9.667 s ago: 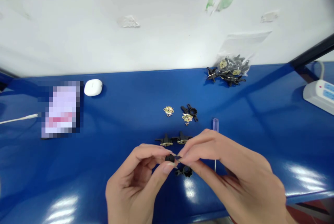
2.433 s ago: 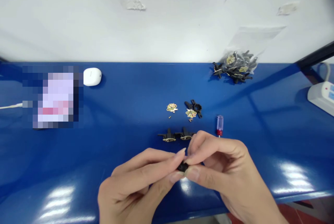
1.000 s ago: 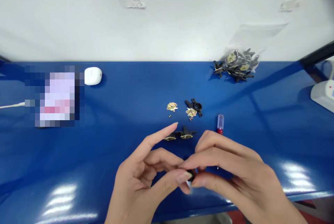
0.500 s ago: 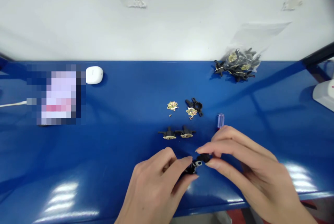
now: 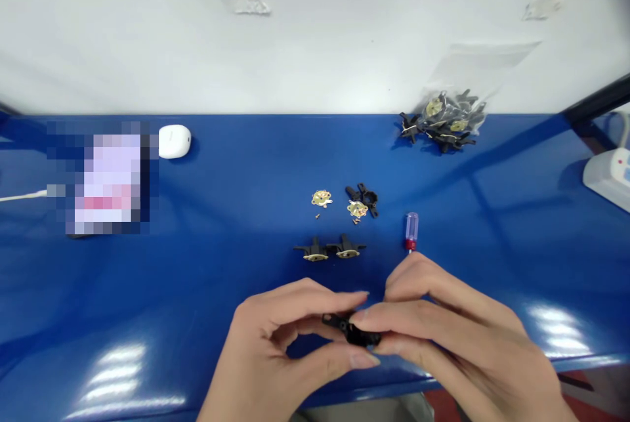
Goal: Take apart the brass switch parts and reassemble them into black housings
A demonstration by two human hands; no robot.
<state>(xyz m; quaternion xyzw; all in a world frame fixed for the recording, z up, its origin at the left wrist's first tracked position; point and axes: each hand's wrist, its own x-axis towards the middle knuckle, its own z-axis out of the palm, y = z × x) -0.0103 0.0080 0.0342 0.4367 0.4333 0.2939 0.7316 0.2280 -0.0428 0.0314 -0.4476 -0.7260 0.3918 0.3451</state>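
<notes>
A small black part (image 5: 361, 335) is pinched between the thumb and fingers of my right hand (image 5: 457, 337), above the table's front edge. My left hand (image 5: 290, 343) curves around the same part from the left, index finger behind it and thumb in front, closed on it. Fingers cover much of the part. Beyond my hands stand two black pieces with brass-coloured plates, one (image 5: 315, 250) beside the other (image 5: 347, 248). Farther back lie a loose brass plate (image 5: 321, 197), a second plate (image 5: 357, 209) against a black bracket (image 5: 369, 197), and tiny screws (image 5: 356, 221).
A screwdriver with a clear handle (image 5: 412, 228) lies just beyond my right hand. At the back right is a plastic bag (image 5: 455, 113) with several black parts. A white case (image 5: 174, 142) and a blurred-out device (image 5: 108, 179) lie left; a white device (image 5: 610, 172) stands far right.
Both hands have come together around the black part, my right hand moving left. The light metal tab seen on it before is now hidden. The screwdriver shows more fully.
</notes>
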